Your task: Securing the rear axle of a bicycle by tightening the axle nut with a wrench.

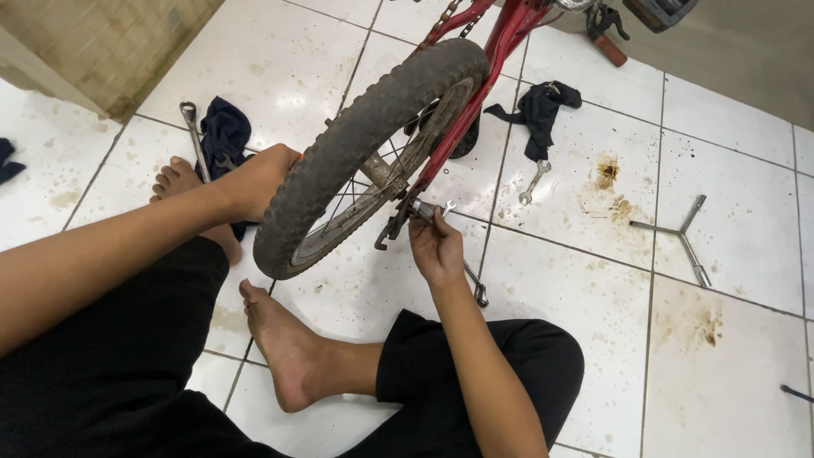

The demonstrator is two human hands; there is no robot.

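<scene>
A person sits on the white tiled floor (593,322) in black trousers with bare feet. One bare foot (284,343) rests flat on the tiles right in front of the body, and the other foot (182,182) lies farther out on the left, partly on a dark blue cloth (225,131).

The right hand (437,246) is closed around a small silver spanner (428,209). The head of the spanner sits at the middle of the bike wheel (365,157), where the red frame (475,93) meets the axle. Another long spanner (475,284) lies on the floor just under this hand.

The left hand (259,178) reaches behind the wheel on its far side. It touches the wheel, but the tyre hides the fingers, so I cannot tell if it is open or closed.

The wheel has a knobby, dusty black tyre and thin spokes. It stands up off the floor, tilted, between the two hands.

A bit farther away, a small silver spanner (534,181) lies on the tiles beside a black rag (543,110). To the right lies a three-armed metal wrench (678,233), well apart from the hands. There are brown rust stains (606,172) on the tiles near it.

On the left, a long ring spanner (193,136) rests by the blue cloth. At the far top, a bike pedal (609,34) sticks out.
</scene>
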